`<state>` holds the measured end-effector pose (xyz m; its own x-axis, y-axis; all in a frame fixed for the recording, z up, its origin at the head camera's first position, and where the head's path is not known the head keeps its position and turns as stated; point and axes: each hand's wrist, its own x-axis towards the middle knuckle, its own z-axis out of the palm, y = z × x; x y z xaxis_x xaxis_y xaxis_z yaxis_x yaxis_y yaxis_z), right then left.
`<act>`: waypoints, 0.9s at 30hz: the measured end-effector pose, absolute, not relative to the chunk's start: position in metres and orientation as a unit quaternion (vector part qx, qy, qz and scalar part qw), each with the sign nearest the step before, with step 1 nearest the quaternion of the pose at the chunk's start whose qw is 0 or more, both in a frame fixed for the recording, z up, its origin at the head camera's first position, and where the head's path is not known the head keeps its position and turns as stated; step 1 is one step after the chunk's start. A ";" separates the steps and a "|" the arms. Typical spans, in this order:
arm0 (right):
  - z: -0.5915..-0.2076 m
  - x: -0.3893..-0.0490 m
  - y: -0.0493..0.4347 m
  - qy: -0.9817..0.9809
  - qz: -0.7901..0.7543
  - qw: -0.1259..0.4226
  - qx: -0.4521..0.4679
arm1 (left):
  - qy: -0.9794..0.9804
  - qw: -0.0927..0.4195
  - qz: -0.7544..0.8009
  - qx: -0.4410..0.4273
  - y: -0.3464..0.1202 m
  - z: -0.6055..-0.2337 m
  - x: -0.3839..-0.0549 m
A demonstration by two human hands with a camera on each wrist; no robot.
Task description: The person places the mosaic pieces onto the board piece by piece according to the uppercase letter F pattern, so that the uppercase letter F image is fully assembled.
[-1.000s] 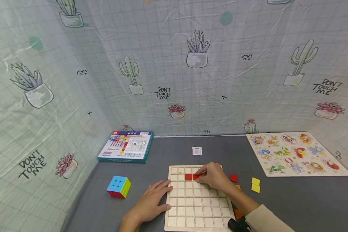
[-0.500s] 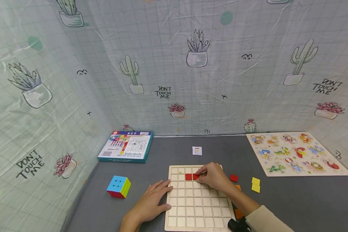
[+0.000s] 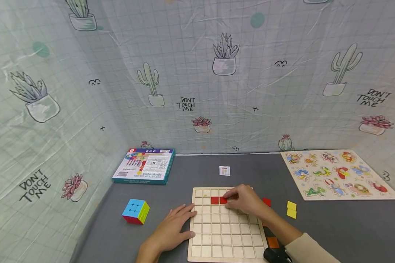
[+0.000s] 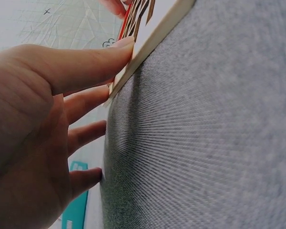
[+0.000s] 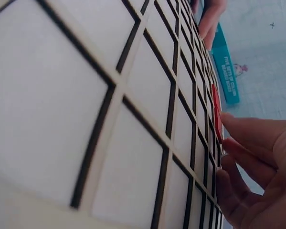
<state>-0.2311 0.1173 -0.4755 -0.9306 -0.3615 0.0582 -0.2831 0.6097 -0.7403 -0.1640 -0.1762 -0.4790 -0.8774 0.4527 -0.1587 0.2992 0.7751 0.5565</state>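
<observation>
My left hand (image 3: pixel 173 226) lies at the left edge of a wooden grid board (image 3: pixel 214 229), fingers spread, with fingertips and thumb against its rim. In the left wrist view the thumb of the left hand (image 4: pixel 80 71) presses on the board's edge. My right hand (image 3: pixel 243 200) is over the upper part of the board, fingertips pinching a red square tile (image 3: pixel 222 200) at its right side. Another red tile (image 3: pixel 214 200) lies in the cell to its left. In the right wrist view the fingertips of the right hand (image 5: pixel 257 162) are right at the red tile (image 5: pixel 218 125).
Right of the board are a red tile (image 3: pixel 266 202), an orange tile (image 3: pixel 273 242) and two yellow tiles (image 3: pixel 291 209). A puzzle cube (image 3: pixel 135 212) and a flat box (image 3: pixel 145 166) are on the left. A small card (image 3: pixel 224 170) and a sticker-like insect board (image 3: pixel 339 175) lie farther back.
My right hand and wrist have shifted slightly to the right, showing more of the second red tile. The left hand stays at the board's edge.
</observation>
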 end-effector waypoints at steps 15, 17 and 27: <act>-0.452 -0.228 0.171 0.889 -0.407 0.003 -0.207 | 0.927 0.147 0.276 0.206 -0.177 -0.478 -0.165; -0.452 -0.227 0.181 0.893 -0.402 -0.018 -0.202 | 0.927 0.145 0.275 0.209 -0.177 -0.478 -0.165; -0.458 -0.224 0.222 0.926 -0.336 -0.038 -0.168 | 0.929 0.151 0.269 0.204 -0.176 -0.476 -0.167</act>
